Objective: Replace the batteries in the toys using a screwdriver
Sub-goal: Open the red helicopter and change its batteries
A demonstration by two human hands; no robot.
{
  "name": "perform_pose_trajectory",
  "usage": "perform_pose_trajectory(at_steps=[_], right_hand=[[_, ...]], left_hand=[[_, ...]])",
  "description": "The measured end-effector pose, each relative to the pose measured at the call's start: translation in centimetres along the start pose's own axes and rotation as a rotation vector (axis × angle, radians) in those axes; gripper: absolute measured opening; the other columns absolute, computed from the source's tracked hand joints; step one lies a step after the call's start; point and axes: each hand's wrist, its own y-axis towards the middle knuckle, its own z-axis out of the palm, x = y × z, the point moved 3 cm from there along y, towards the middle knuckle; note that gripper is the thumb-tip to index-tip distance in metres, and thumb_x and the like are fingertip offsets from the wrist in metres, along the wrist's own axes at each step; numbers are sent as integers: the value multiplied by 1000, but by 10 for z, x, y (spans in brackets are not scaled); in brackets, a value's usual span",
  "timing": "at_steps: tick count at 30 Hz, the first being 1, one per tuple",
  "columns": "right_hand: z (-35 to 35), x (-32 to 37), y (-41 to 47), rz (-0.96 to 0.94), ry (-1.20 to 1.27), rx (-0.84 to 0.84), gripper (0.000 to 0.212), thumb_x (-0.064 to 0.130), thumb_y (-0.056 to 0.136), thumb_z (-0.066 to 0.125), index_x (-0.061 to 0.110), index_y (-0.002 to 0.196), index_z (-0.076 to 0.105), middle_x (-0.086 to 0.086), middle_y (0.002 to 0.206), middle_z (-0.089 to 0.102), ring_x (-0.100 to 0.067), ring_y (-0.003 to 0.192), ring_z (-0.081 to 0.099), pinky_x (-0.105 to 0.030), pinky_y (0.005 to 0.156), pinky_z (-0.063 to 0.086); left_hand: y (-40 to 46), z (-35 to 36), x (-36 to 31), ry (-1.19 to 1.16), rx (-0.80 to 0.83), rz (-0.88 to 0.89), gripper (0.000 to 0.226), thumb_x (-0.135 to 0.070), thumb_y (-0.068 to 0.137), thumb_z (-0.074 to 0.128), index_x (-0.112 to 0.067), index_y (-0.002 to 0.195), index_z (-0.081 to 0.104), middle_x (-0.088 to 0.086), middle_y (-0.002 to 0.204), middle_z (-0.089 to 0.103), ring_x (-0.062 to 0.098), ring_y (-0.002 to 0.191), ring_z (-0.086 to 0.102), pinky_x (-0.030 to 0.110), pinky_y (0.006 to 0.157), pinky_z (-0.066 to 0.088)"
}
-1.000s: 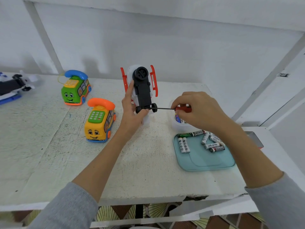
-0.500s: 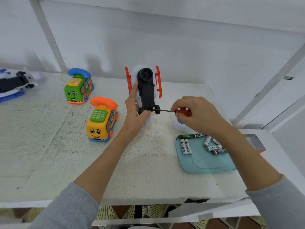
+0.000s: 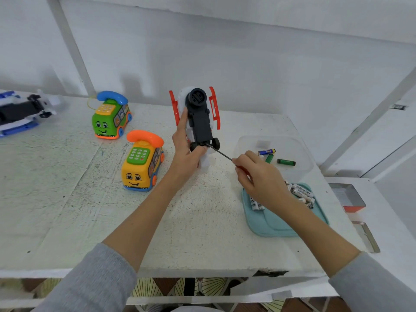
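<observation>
My left hand (image 3: 185, 146) grips a white toy vehicle (image 3: 199, 119) with a black underside and red side rails, held upright on end at the table's middle. My right hand (image 3: 258, 179) pinches a screwdriver (image 3: 221, 152) by its red handle, mostly hidden in the fingers. The dark shaft slants up-left and its tip meets the toy's black base near the small wheels. A teal tray (image 3: 276, 224) at the right holds several white batteries (image 3: 301, 192). A clear plastic tub (image 3: 273, 154) behind my right hand holds a blue and two green batteries.
A yellow phone-bus toy (image 3: 141, 163) and a green one (image 3: 110, 118) stand left of the held toy. A blue, white and black toy (image 3: 20, 113) lies at the far left. A metal box (image 3: 347, 197) sits on the lower surface at the right.
My right hand has dropped lower and toward me, so the screwdriver now slants instead of lying level. The clear tub behind it has come into view. My left hand still holds the toy upright.
</observation>
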Motion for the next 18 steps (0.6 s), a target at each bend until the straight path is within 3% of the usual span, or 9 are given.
perform_pose_trajectory(at_steps=[6,10,14,18], right_hand=[[10,0,-2,-52,-28,-48,21,17,89,40,5,94,57,-9,78,55,-21,39,42,-32,28,38],[4,2,-6,-75,-30,-134,19,15,88,43,6,92,59,-7,75,55,-19,41,43,-30,28,37],[-9,6,-6,-114,-2,-236,10,13,88,44,15,97,48,-6,72,55,-16,43,40,-23,31,34],[-21,11,3,-102,24,-288,11,11,88,45,16,97,47,-5,73,52,-14,44,36,-27,31,35]], left_hand=[[0,-2,-2,-30,5,-12,75,-15,78,51,-50,136,19,-20,142,23,27,136,33,54,110,35],[1,-3,1,-17,17,13,78,-27,75,55,-53,137,17,-13,151,21,31,136,36,54,108,37],[3,-4,7,-24,8,-11,81,-20,82,59,-46,145,17,-12,153,20,24,138,34,50,109,38],[3,-1,6,-20,-2,15,74,-19,85,57,-46,143,18,-10,152,25,29,132,43,49,107,41]])
